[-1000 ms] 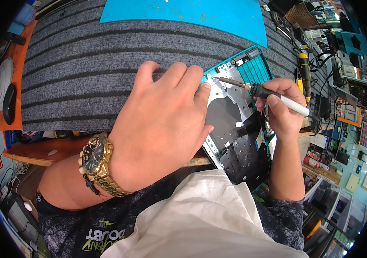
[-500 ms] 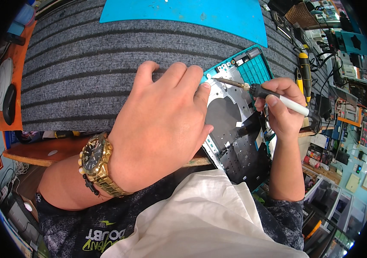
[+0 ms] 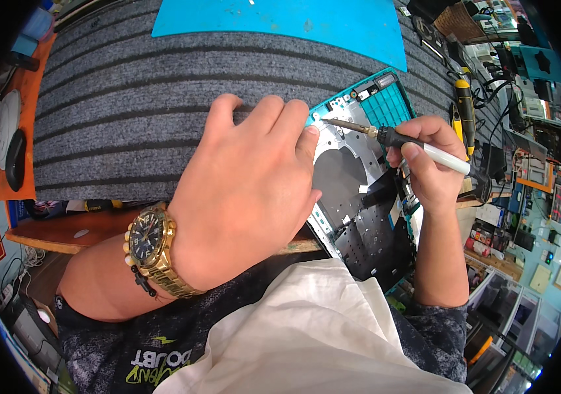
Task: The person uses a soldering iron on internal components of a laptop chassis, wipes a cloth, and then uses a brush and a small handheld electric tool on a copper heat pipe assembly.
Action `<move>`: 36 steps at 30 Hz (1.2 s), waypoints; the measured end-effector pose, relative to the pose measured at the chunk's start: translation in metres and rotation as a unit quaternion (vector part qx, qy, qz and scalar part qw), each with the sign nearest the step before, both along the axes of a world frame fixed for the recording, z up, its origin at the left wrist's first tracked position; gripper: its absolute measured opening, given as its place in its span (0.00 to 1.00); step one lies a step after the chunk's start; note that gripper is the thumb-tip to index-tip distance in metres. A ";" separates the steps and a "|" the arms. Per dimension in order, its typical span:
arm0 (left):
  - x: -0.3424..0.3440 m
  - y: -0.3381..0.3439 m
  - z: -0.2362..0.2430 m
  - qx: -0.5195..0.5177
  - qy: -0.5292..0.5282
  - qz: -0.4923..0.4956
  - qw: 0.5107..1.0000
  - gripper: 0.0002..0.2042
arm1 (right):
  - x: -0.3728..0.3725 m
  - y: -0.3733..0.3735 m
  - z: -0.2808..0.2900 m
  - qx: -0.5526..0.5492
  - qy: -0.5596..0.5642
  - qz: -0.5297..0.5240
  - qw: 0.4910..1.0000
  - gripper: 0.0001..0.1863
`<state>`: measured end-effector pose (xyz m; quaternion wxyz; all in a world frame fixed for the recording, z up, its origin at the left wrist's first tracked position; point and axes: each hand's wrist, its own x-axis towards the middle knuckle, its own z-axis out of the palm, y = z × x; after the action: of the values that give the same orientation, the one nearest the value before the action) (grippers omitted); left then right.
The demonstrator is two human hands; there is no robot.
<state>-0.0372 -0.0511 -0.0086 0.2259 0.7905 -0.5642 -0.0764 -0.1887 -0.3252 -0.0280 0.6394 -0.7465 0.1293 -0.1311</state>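
Observation:
My left hand (image 3: 247, 190), wearing a gold wristwatch (image 3: 152, 243), has its fingers bent at the left edge of a teal laptop shell (image 3: 382, 105), hiding part of it; the fingertips are mostly out of sight. My right hand (image 3: 428, 161) grips a soldering iron (image 3: 451, 157) with a black and white handle. The iron's tip rests at, or just above, a small mount on the silver metal plate (image 3: 353, 121), close to my left fingers. The lower part of the shell, with a black inner layer (image 3: 369, 236), extends toward my lap.
A striped grey mat (image 3: 116, 118) covers the bench, with a blue mat (image 3: 280, 16) at the back. An orange board (image 3: 21, 184) lies at the left. Yellow-handled tools (image 3: 462, 111) and cables sit at the right, beside cluttered shelves and parts (image 3: 543, 197).
The view has shifted very slightly. Both hands, the iron and the laptop shell hold almost the same positions, with the tip still at the plate's upper left.

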 end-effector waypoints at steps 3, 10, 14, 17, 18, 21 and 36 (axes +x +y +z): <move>0.000 0.000 0.001 -0.004 0.001 -0.002 1.000 0.28 | -0.004 -0.010 -0.005 0.027 -0.046 0.017 0.998 0.13; 0.000 0.001 0.000 -0.003 0.006 0.001 1.000 0.27 | 0.013 0.009 0.016 -0.176 -0.177 0.001 0.968 0.14; 0.000 0.003 -0.001 -0.013 0.007 0.005 1.000 0.27 | 0.032 0.016 0.017 -0.364 -0.151 0.101 0.913 0.14; 0.001 0.003 -0.001 -0.017 0.013 0.006 1.000 0.27 | 0.042 0.027 0.019 -0.471 -0.128 0.161 0.858 0.25; 0.002 0.004 -0.001 -0.016 0.014 0.005 1.000 0.27 | 0.045 0.028 0.019 -0.499 -0.117 0.179 0.840 0.27; -0.001 0.003 0.000 -0.009 0.015 0.011 1.000 0.27 | 0.050 0.028 0.018 -0.497 -0.114 0.193 0.838 0.29; 0.001 0.004 0.000 -0.021 0.012 0.012 1.000 0.27 | 0.055 0.021 0.025 -0.439 -0.129 0.172 0.873 0.21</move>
<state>-0.0360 -0.0467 -0.0090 0.2505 0.7911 -0.5534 -0.0713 -0.1337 -0.3040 -0.0034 0.2696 -0.9373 -0.1555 -0.1570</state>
